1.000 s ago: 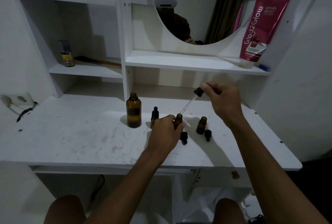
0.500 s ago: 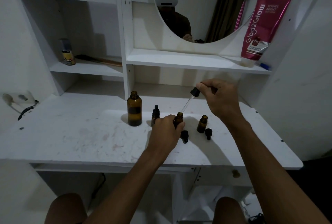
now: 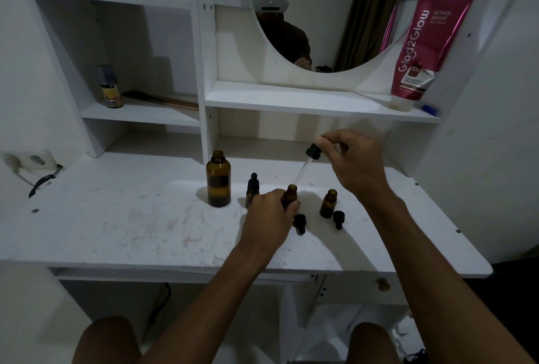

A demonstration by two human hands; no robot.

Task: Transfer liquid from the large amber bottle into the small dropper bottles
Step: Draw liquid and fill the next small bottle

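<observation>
The large amber bottle (image 3: pixel 218 181) stands uncapped on the white desk (image 3: pixel 122 217). My left hand (image 3: pixel 268 214) grips a small open amber dropper bottle (image 3: pixel 290 194) standing on the desk. My right hand (image 3: pixel 354 163) pinches a black-capped glass dropper (image 3: pixel 309 162), tilted, its tip just above that bottle's mouth. A capped small bottle (image 3: pixel 252 188) stands left of my left hand. Another open small bottle (image 3: pixel 328 203) stands to the right. Two black dropper caps (image 3: pixel 299 222) (image 3: pixel 338 217) lie in front.
A shelf unit with an oval mirror (image 3: pixel 320 13) rises behind the desk. A pink tube (image 3: pixel 423 51) leans on the right shelf. A small can (image 3: pixel 110 90) and a brush (image 3: pixel 159 98) sit on the left shelf. A wall socket with a cable (image 3: pixel 29 162) is far left.
The right hand lifted the dropper out of the small bottle, then lowered its tip back toward the mouth. The left hand kept its hold on that bottle.
</observation>
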